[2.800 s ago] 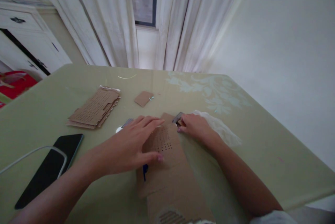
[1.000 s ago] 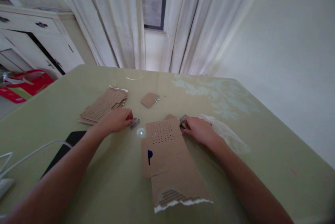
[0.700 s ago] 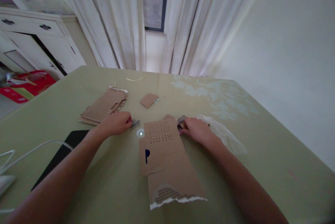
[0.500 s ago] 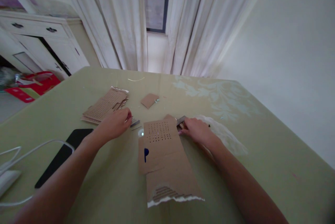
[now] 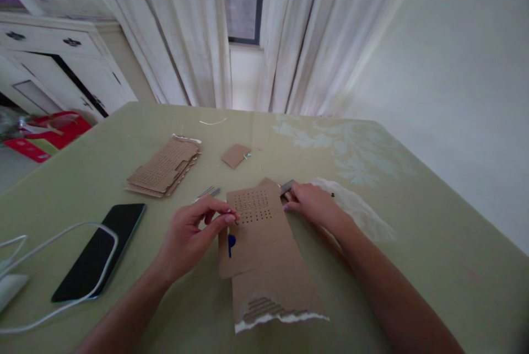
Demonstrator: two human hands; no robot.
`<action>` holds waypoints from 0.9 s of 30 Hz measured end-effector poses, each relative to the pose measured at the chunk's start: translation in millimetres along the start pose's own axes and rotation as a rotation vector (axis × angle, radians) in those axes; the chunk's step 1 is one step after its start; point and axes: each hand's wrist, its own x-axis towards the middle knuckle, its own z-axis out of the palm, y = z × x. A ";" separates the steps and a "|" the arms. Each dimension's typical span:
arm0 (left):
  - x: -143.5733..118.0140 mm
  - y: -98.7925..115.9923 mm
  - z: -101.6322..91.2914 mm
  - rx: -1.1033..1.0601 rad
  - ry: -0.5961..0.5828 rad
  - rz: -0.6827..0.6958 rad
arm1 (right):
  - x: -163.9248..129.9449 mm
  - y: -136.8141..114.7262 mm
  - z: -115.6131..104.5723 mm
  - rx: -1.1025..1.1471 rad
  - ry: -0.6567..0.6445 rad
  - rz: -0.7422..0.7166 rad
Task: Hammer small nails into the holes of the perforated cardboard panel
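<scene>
While both forearms reach in from the near edge, the two hands stay apart on either side of the work. Left hand [image 5: 192, 232]: wrist low, thumb and forefinger extended and pinched on a thin dark sliver [image 5: 237, 223], too small to identify, at the left edge of the hole grid. Right hand [image 5: 314, 205]: curled, knuckles up, clamped on a flat grey metallic piece [image 5: 286, 187] by the far right corner. Between them lies a long brown corrugated cardboard piece [image 5: 264, 255]; long axis runs away from the wearer, leaning slightly left, torn white-edged end near, perforated end toward the window [image 5: 243, 1]. Just left of its far end, thin dark rods [image 5: 214, 191]. Farther out on the pale green table [image 5: 438, 221]: stacked perforated brown cardboard [image 5: 163, 169], upper left; small brown cardboard square [image 5: 235, 156], beyond; black phone [image 5: 97, 249], left, white cable [image 5: 113, 238] across it; crumpled translucent white sheet [image 5: 359, 213], right.
</scene>
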 end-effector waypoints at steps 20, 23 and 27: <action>-3.1 3.5 -1.8 0.086 -0.016 0.190 | 0.8 1.2 0.8 0.023 0.004 -0.027; -3.3 3.4 -1.1 0.078 -0.015 0.188 | 1.8 1.2 1.1 0.022 0.003 -0.026; -2.0 4.8 -0.8 0.089 -0.014 0.195 | 2.4 2.3 1.1 0.018 0.011 -0.023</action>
